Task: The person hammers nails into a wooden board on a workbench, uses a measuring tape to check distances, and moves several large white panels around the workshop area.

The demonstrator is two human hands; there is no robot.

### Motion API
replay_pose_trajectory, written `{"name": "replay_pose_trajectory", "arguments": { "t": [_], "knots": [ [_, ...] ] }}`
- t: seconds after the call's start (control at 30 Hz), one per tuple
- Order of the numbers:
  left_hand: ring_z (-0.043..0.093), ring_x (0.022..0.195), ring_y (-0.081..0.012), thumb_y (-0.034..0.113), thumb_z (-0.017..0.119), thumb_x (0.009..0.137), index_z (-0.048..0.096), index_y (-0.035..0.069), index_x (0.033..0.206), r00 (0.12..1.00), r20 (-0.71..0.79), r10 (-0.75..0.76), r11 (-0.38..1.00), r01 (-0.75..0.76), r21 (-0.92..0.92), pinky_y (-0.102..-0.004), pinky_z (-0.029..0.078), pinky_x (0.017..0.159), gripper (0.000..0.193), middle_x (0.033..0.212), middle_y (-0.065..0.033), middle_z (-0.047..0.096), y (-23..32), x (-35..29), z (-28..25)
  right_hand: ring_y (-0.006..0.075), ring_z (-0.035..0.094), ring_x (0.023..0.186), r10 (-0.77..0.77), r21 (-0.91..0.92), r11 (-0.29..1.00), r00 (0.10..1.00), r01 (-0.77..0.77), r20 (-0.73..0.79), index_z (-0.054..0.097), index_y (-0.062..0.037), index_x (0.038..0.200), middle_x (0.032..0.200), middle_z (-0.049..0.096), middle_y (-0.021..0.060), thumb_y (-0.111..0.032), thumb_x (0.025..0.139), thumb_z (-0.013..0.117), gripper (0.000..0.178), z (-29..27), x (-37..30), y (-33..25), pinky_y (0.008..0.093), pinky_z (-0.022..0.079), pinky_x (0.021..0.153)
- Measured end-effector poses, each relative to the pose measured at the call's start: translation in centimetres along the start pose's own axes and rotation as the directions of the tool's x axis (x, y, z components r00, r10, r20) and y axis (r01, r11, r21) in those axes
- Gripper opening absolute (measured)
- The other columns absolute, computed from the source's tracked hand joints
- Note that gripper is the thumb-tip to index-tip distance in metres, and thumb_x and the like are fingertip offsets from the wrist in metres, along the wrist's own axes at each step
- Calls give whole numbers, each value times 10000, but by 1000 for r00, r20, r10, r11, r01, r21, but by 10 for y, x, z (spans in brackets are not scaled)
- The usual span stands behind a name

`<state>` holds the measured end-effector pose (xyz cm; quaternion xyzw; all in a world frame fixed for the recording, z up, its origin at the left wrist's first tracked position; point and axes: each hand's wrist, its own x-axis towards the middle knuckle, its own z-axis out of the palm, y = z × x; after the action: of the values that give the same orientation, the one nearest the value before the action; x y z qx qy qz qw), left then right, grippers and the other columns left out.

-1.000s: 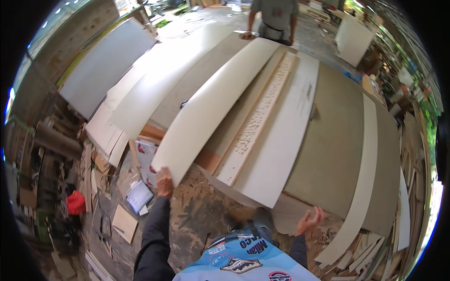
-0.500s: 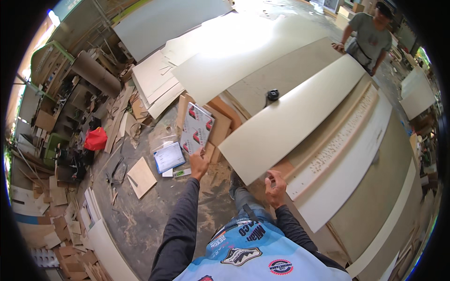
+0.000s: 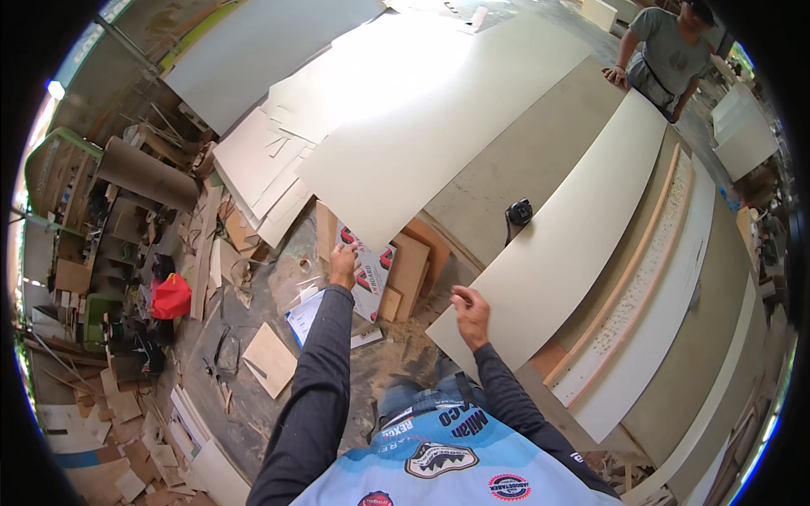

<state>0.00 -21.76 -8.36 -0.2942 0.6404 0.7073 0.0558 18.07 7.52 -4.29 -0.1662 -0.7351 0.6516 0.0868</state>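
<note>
My left hand (image 3: 343, 266) is raised just short of the near edge of a large cream sheet (image 3: 439, 135), fingers loosely bent and apart, with nothing seen in them. Behind it stands a printed white board (image 3: 368, 282) with red and black marks. Over the near end of a long cream strip (image 3: 557, 244) hovers my right hand (image 3: 472, 317), half curled, with no object visible in it; whether it touches the strip I cannot tell. A black tape measure (image 3: 519, 212) rests at the strip's far side, on the brownish board (image 3: 523, 143).
At the far right a person (image 3: 671, 55) stands with one hand on the panels' end. A perforated strip (image 3: 624, 295) lies right of the cream strip. On the floor are a clipboard (image 3: 302, 317), a wood offcut (image 3: 269, 360) and a red bag (image 3: 171, 297).
My left hand has moved up and slightly left, away from the printed board's lower part. My right hand has lifted up and left from the strip's near edge. The view has shifted.
</note>
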Motion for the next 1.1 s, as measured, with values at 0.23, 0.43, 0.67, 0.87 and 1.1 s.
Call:
{"name": "replay_pose_trajectory", "arguments": {
  "t": [0.23,0.43,0.67,0.87,1.1],
  "knots": [
    [658,864,-208,92,645,901,602,30,1094,948,304,90,996,-80,-44,-396,550,791,208,989,-77,669,17,28,39,101,634,879,102,161,981,994,-106,34,557,47,1249,1065,669,85,-97,900,629,385,98,67,9,229,520,732],
    [655,737,-139,81,759,819,650,-10,942,899,422,113,994,-102,-49,-300,553,660,189,873,-65,691,-14,-37,26,160,606,868,113,211,976,957,-56,-266,352,86,1434,1140,626,133,-60,875,641,646,131,103,4,285,512,720],
    [673,764,-169,112,769,822,635,-50,945,856,513,-66,996,89,-20,-307,575,702,244,908,-119,695,-48,-79,-45,158,621,768,192,-4,975,856,-221,-480,548,103,1272,930,711,168,-61,800,749,538,151,22,8,290,509,709],
    [676,880,-191,149,756,843,621,-42,1043,689,672,-273,958,254,129,-317,558,762,308,978,-121,690,-14,-64,-97,69,565,687,122,20,991,813,-134,-569,638,72,1187,910,683,66,-90,817,779,427,175,2,51,223,479,586],
    [670,907,-184,122,679,906,585,-36,1095,801,592,-88,973,197,-122,-323,557,798,264,1004,-112,679,-20,-48,-105,109,631,696,281,257,950,840,-176,-464,677,63,1105,942,700,85,-93,842,740,312,197,-2,40,262,512,593]
  ]
}}
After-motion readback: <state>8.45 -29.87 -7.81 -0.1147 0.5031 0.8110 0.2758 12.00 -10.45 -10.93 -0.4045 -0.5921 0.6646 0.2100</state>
